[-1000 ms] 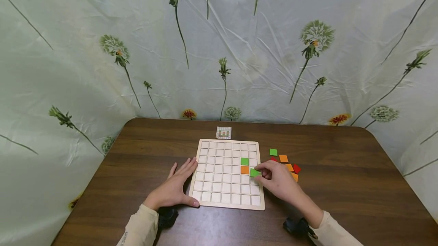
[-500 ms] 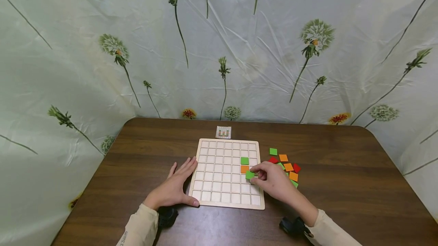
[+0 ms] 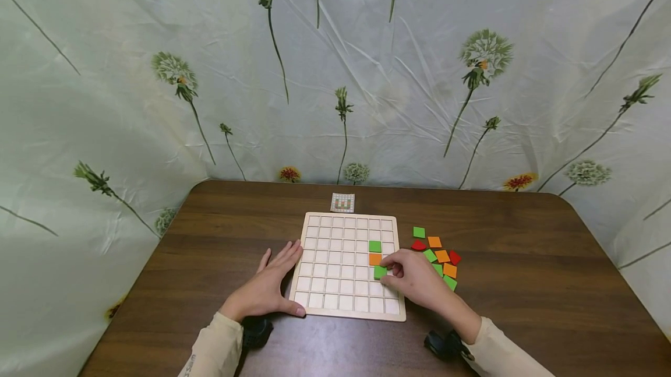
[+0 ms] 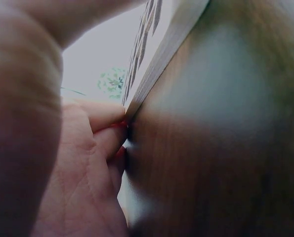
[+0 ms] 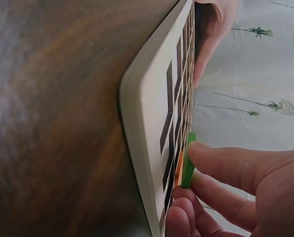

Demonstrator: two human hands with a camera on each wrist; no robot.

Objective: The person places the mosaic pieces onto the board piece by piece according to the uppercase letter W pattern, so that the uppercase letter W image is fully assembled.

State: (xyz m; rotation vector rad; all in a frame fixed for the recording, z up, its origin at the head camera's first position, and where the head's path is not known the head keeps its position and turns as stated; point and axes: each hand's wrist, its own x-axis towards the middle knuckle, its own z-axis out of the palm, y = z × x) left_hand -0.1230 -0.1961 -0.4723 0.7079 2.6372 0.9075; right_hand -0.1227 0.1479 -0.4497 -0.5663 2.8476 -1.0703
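Observation:
A pale wooden grid board [image 3: 332,289] lies flat on the table. My left hand [image 3: 268,285] rests along its left edge, fingers spread and thumb at the near left corner; the left wrist view has those fingertips [image 4: 116,116] against the board's side. Over the right part of the grid, my right hand [image 3: 419,278] pinches a green square tile [image 3: 380,272] between thumb and fingers. That tile [image 5: 188,168] stands tilted at the grid surface in the right wrist view. Just beyond it, an orange tile [image 3: 374,259] and another green tile [image 3: 374,246] sit in neighbouring cells of one column.
Right of the board lie several loose tiles, among them a green tile [image 3: 419,232], a red tile [image 3: 454,257] and an orange tile [image 3: 434,242]. A small pattern card [image 3: 343,203] is behind the board. Flower-printed fabric [image 3: 398,91] hangs beyond the brown table [image 3: 529,260].
My right hand has moved left and slightly nearer, bringing the green tile from the right column to the cell below the orange one. The left hand has stayed in place.

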